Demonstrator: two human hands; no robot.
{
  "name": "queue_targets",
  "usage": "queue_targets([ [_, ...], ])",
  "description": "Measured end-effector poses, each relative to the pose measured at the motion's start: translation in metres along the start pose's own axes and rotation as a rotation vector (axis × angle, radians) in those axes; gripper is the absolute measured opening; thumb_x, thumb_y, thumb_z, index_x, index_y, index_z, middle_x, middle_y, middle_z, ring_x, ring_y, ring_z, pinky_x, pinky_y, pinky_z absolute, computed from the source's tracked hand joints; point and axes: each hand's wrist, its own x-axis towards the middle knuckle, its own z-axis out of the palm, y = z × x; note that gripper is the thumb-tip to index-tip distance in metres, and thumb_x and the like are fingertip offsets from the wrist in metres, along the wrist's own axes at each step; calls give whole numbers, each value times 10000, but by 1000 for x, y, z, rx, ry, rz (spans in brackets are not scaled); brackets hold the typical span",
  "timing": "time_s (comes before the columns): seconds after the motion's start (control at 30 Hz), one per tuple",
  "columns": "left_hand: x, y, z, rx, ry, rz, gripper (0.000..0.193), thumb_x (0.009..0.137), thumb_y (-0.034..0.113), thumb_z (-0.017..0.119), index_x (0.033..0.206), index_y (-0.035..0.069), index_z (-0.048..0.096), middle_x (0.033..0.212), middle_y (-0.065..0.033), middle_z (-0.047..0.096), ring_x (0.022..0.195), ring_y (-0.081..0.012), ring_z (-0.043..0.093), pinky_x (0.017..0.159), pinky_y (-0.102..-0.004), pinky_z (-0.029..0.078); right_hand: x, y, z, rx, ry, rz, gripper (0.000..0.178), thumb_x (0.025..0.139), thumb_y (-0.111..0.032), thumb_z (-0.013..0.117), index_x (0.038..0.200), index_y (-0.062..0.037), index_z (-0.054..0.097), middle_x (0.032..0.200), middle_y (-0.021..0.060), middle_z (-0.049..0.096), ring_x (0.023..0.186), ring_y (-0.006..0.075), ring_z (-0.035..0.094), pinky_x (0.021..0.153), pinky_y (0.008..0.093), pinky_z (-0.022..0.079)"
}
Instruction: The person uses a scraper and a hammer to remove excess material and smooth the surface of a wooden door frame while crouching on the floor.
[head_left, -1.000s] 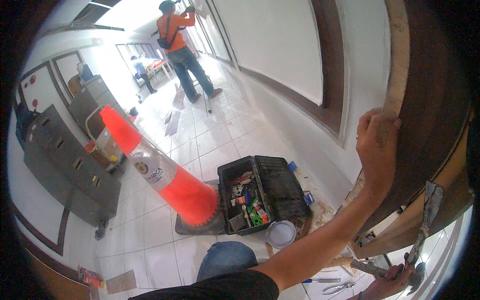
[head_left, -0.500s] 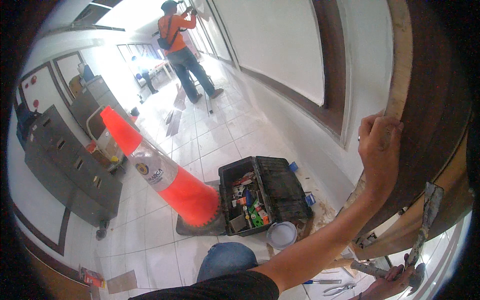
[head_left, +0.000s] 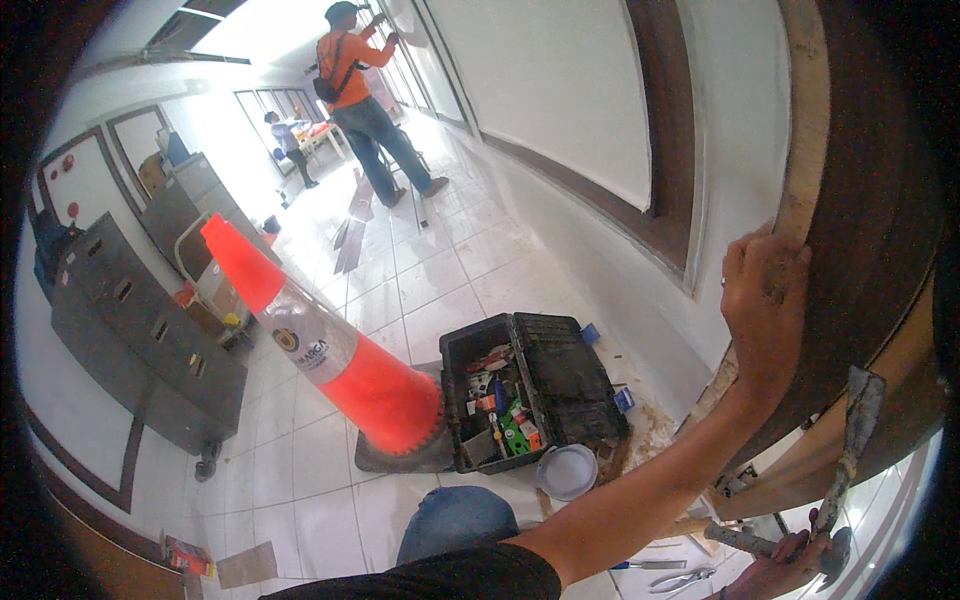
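My left hand [head_left: 765, 300] is closed over the pale edge [head_left: 806, 130] of a dark brown wooden panel [head_left: 868, 200], beside the white wall. Low at the right, my right hand [head_left: 782, 572] is wrapped around a hammer [head_left: 742, 540] and a worn, flat-bladed scraper [head_left: 862, 415]. The scraper's blade points up, close to the panel's lower part. The hammer's dark head shows at the far side of the fingers, and its handle points left. My left forearm crosses in front of the floor between the hands.
An open black toolbox [head_left: 570, 375] full of tools stands on the tiles, beside an orange traffic cone [head_left: 385, 400] and a white round lid [head_left: 567, 471]. Pliers [head_left: 682, 579] lie near my right hand. Grey cabinets [head_left: 150, 330] line the left; a person in orange [head_left: 352, 75] works at the far wall.
My left hand has shifted very slightly right and down along with the panel edge in view. The far person in orange has lowered one hand. Both my grips stay the same.
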Motion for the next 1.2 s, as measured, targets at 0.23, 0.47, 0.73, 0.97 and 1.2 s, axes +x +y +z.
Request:
queue_targets([
  [0.23,-1,-8,-3,-356,-28,-283,272,913,134,609,1149,28,524,1020,-106,588,987,-176,565,863,-332,505,-1,-1,2,-310,36,-37,524,984,-317,344,1201,155,270,1083,248,422,1052,380,434,915,515,305],
  [0.47,2,-14,-6,-335,-65,-337,217,921,123,588,1098,-2,603,991,-102,621,940,-170,585,815,-328,523,-2,12,5,-142,55,-118,495,973,-315,378,1178,131,313,1113,238,418,1010,370,445,892,485,324],
  [0.73,4,-14,-7,-318,-87,-308,205,921,119,585,1079,-10,614,963,-105,629,911,-166,598,793,-334,540,0,24,3,240,20,-50,468,962,-495,422,1079,-44,384,921,137,506,723,180,514,536,292,432],
  [0.97,1,-14,-6,-288,-41,-289,218,919,127,589,1087,-10,616,989,-122,649,922,-181,627,800,-341,546,1,18,10,293,50,-103,565,911,-609,440,1000,-55,375,796,109,534,551,107,445,417,209,335],
  [1.2,2,-12,-18,-211,-14,-290,174,890,118,629,991,-22,649,928,-132,666,843,-192,649,756,-324,542,-7,15,4,214,33,-88,611,896,-639,430,992,-39,366,858,171,566,568,135,463,416,216,339],
])
